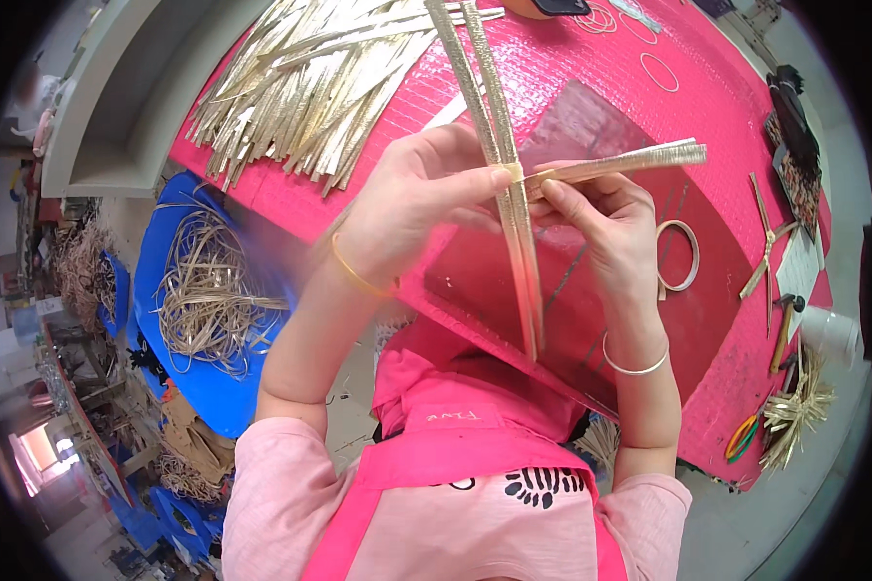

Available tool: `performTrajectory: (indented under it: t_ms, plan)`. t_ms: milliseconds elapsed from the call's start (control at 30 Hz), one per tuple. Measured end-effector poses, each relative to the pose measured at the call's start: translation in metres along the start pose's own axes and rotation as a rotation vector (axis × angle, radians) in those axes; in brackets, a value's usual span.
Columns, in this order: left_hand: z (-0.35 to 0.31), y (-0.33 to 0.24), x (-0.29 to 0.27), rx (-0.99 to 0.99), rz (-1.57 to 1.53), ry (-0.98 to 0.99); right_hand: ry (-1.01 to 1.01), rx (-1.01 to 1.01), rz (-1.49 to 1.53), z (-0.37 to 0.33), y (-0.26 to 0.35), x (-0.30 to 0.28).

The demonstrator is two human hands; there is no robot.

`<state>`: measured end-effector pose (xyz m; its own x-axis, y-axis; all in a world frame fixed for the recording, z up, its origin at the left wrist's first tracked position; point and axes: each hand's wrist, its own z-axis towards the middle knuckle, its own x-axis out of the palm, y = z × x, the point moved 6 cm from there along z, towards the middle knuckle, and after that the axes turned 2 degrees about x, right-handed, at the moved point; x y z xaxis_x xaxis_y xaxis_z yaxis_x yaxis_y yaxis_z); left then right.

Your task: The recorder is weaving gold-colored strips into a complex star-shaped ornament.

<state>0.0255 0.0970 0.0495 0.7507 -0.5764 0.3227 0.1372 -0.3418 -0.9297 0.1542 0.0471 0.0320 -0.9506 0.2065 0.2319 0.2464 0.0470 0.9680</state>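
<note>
a pink-covered table [722, 116] bore a dark red mat [591, 300], on which a cream ring [695, 254] lay. farther up the table lay a pale elastic band [675, 77]. along the right side were a black bundle [793, 102], a hammer [783, 339] with a yellowish handle, a white cylinder [831, 335] and an orange-and-green loop [742, 438]. at the left stood a grey shelf [77, 126]; a blue sheet [213, 399] spread below it.

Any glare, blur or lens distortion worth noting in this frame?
Head view: bright glare on the pink tabletop and the pile of gold strips; head view: left hand slightly soft along its palm edge, right hand sharper; head view: fisheye bending curves the grey shelf at upper left.
</note>
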Motion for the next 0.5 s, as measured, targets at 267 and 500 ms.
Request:
performTrajectory:
  t_ms: [267,500]
  plan:
    - [0.002,0.021,0.017,0.061,-0.01,-0.096,-0.088,-0.022,0.0,-0.018,-0.004,-0.018]
    - [0.004,0.022,0.024,0.211,0.102,-0.206,-0.116,-0.017,0.064,-0.028,0.0,-0.02]
